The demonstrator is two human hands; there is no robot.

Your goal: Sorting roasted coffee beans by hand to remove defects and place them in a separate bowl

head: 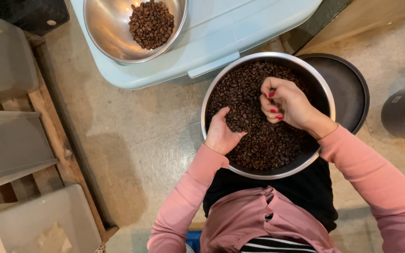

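Where the pink sleeves end, both hands sit in the large steel bowl (326,100) of roasted coffee beans (258,140) on the lap: left hand (222,133) cupped open, fingers dug into the beans; right hand (284,103) curled closed, contents unseen. Behind it, a dark round lid (350,86). Farther off, a smaller steel bowl (106,28) holding sorted beans (151,23) rests on a pale blue bin lid (240,33).

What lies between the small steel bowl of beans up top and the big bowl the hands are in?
In the head view: the pale blue lid under the small bowl, its edge nearly meeting the big bowl.
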